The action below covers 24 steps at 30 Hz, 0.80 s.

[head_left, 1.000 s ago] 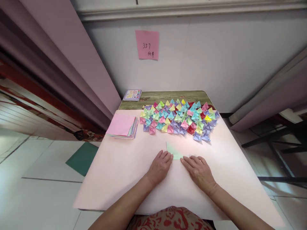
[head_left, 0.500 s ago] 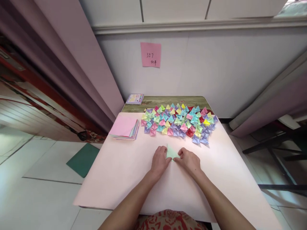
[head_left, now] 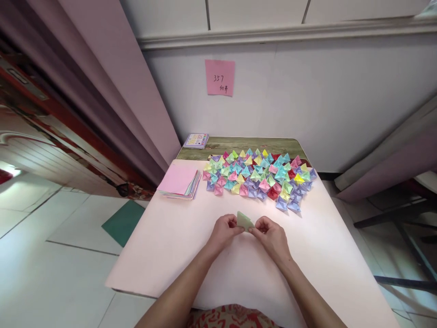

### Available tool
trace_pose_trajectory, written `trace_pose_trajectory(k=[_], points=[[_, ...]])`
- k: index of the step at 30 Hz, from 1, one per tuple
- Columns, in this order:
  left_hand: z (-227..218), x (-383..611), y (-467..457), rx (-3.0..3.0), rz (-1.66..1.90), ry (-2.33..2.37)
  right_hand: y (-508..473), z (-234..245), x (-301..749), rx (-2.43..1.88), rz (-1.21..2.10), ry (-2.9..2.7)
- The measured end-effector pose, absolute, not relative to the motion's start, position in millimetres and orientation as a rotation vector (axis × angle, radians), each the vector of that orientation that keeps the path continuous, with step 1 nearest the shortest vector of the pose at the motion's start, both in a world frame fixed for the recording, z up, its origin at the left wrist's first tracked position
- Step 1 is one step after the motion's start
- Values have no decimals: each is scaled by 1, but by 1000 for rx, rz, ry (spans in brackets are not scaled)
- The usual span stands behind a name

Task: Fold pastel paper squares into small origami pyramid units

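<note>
A small folded piece of pale green paper point(head_left: 244, 221) is held between my two hands, above the pink table cover. My left hand point(head_left: 225, 231) pinches its left side between thumb and fingers. On the right, my right hand point(head_left: 272, 235) grips the lower right corner, thumb towards me. The paper stands tilted up, with its broad face towards me. Beyond the hands lies a spread of many small folded paper shapes point(head_left: 254, 175) in green, blue, pink, yellow, purple and red.
Left of the shapes sits a stack of coloured paper sheets point(head_left: 177, 181), pink on top. A printed packet point(head_left: 196, 140) lies at the back left corner. The pink-covered table point(head_left: 160, 255) has its back edge by the wall. A green sheet point(head_left: 123, 223) is on the floor.
The green paper has been lifted from lying flat on the table to a tilted position between my fingers. Both hands keep hold of it. The view has shifted slightly.
</note>
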<state>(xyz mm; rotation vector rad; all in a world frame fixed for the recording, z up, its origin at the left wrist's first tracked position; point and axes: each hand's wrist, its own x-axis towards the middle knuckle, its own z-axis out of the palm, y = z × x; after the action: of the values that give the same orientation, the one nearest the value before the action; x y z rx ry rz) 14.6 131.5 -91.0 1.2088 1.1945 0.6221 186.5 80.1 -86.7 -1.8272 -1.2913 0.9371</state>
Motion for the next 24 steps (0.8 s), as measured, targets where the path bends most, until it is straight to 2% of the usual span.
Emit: trace_pose_trajectory(k=[5,10,24], points=[[-69,9,128,825,659,848,74,-41,189,-1401,1290,-944],[-55,5,133,746,640,695,75,-15,199,-1213,1574,-689],[-56,12,134,776,505,617,79,-8,192,-1130,1799,-798]])
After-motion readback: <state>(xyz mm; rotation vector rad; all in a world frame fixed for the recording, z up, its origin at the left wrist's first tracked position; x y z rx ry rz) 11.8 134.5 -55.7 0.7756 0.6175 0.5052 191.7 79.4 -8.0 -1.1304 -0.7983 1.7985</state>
